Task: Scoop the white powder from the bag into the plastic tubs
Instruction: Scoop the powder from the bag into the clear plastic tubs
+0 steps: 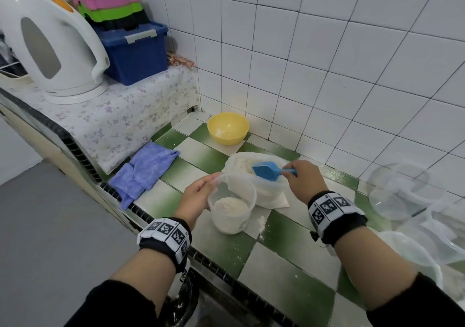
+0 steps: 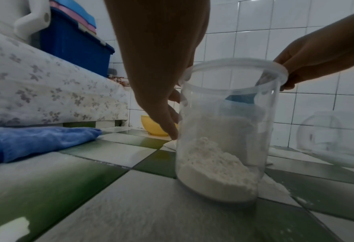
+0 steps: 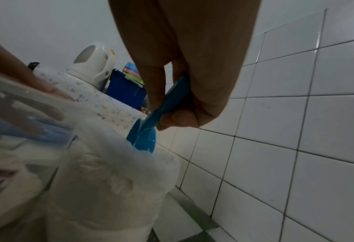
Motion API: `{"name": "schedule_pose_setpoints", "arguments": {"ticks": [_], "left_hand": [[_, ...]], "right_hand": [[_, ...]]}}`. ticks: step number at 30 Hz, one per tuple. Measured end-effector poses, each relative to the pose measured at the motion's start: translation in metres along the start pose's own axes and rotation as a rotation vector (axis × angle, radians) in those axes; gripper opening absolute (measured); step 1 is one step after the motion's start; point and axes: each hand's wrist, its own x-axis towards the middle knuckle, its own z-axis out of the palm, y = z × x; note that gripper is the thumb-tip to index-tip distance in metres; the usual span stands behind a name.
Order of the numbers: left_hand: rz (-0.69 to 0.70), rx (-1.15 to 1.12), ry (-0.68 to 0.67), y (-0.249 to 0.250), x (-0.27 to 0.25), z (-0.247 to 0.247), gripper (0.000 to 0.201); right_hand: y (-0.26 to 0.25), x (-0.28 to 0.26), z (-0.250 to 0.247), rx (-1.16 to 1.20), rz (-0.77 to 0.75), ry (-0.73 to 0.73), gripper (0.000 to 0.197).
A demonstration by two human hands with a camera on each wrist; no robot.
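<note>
Two hands work over your green-and-white tiled desk (image 1: 221, 248), which meets a white tiled wall (image 1: 352, 49) at the rear.

1. Raised shelf: at rear left, a flowered cloth (image 1: 120, 117) covers it. On it stand a white kettle (image 1: 50, 42) and a dark blue storage box (image 1: 137, 52) with coloured trays stacked on top.
2. Blue towel (image 1: 146, 168): it lies folded on the desk below the shelf, left of the work area.
3. Bag (image 1: 261, 188): the clear plastic bag of white powder sits at mid-desk, mouth open upward, touching the far side of the tub.
4. Empty containers (image 1: 400, 190): several clear ones lie grouped at the right edge, well apart from the bag.
5. Yellow bowl (image 1: 227, 128): it stands in the rear corner, against the wall.
6. Tub (image 1: 232, 206): the clear tub stands upright on the desk, just in front of the bag. White powder (image 2: 215, 170) fills roughly its bottom third. Some powder is spilled on the tiles beside its base.
7. Left hand (image 1: 198, 195): your grip pinches the tub's rim at its left side.
8. Right hand (image 1: 302, 178): your grip is curled round the handle of the blue scoop (image 1: 266, 170).
9. Scoop position: its blade sits in the bag's open mouth, tilted downward in the right wrist view.
</note>
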Motion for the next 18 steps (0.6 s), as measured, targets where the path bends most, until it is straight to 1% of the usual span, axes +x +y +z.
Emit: {"name": "schedule_pose_setpoints", "arguments": {"ticks": [6,9,13,18], "left_hand": [[-0.033,-0.056,-0.02,-0.001,0.001,0.0,0.018],[-0.046,-0.069,-0.034,0.002,0.0,0.0,0.019],[-0.061,-0.082,-0.045,0.005,-0.001,0.001,0.023],[-0.075,-0.094,-0.037,0.006,-0.003,0.001,0.023]], "right_hand": [[-0.011,0.009,0.017,-0.027,-0.139,0.036,0.021],[-0.02,0.015,0.022,-0.051,-0.213,-0.007,0.024],[-0.027,0.019,0.024,-0.136,-0.201,-0.132,0.028],[-0.027,0.022,0.024,-0.195,-0.137,-0.178,0.027]]}}
